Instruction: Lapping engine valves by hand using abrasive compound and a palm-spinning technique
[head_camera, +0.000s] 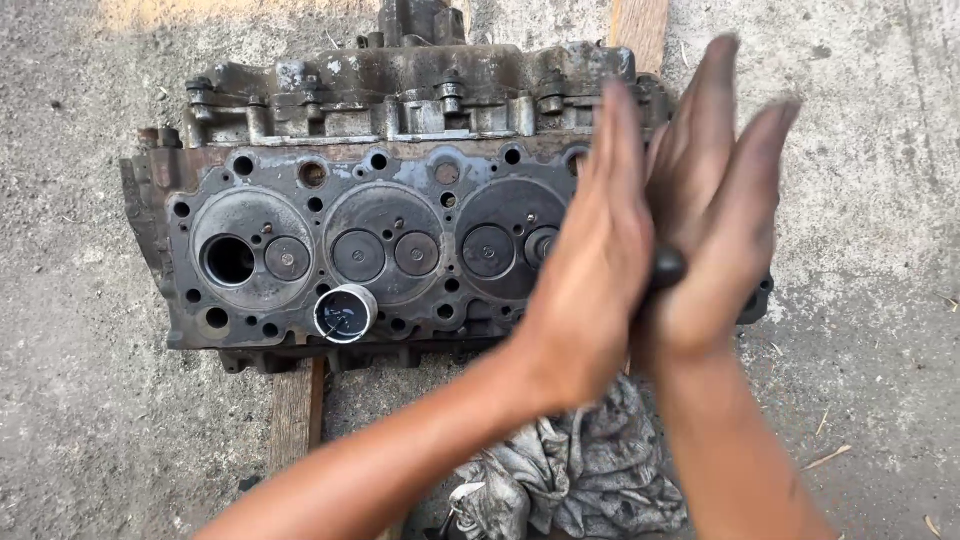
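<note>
rough grey concrete floor (80, 420), outdoor light, a sunlit patch at the top left edge. two bare wooden planks (296, 410) lie on it, one showing below the engine part and another at the top right behind it. across them sits a grimy dark cast-metal cylinder head (300, 190), gasket face toward the camera, round combustion recesses in a row with round steel valves (358, 256) seated in them. leftmost recess has one open empty port (230, 260) beside a seated valve. a small round metal tin with dark paste inside (345, 314) rests on the lower edge of the head face, between the first and second recesses. a crumpled dirty grey rag (570, 475) lies on the floor just below the head, under the forearms. left hand (590, 270) and right hand (715, 220) are pressed palm to palm over the right end of the head, fingers straight and pointing up, motion-blurred. clamped between the palms is a dark round-ended tool handle (666, 268), only its rounded end showing between the heels of the hands; the rest is hidden, so i cannot tell what it meets on the head. both hands flat, not curled, holding the handle by palm pressure only. rightmost recess is mostly covered by the hands.
</note>
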